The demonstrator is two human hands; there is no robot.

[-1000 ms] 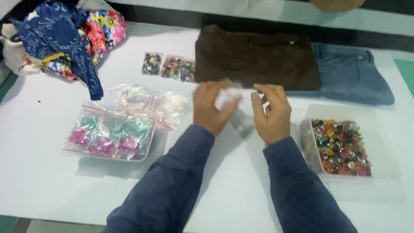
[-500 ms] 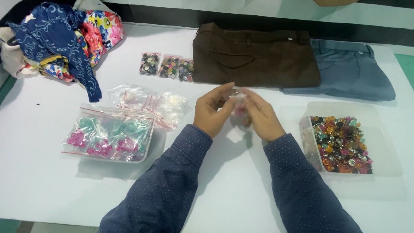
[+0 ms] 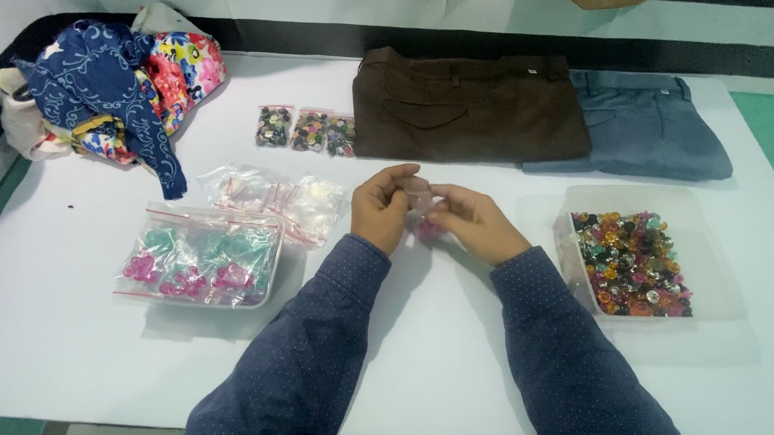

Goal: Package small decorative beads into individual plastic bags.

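White tabletop point(image 3: 51, 328) fills the view; nearest, the left hand point(image 3: 383, 210) and right hand point(image 3: 475, 223) meet at its middle, fingertips pinching a small clear bag point(image 3: 423, 213) with something pink inside. Filled zip bags of pink and green beads point(image 3: 201, 257) lie to the left, so some bagging looks done, while the clear tub of mixed beads point(image 3: 630, 262) on the right holds plenty. Farther back lie three small bead packets point(image 3: 307, 131), brown trousers point(image 3: 471, 108), grey-blue trousers point(image 3: 642, 128) and bundled printed cloth point(image 3: 109, 91).

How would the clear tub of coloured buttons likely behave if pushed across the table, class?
The clear tub sits flat and shallow, so it probably slides rather than tips. Its coloured buttons lie loose and would likely shift and rattle. Its thin-looking walls may flex.
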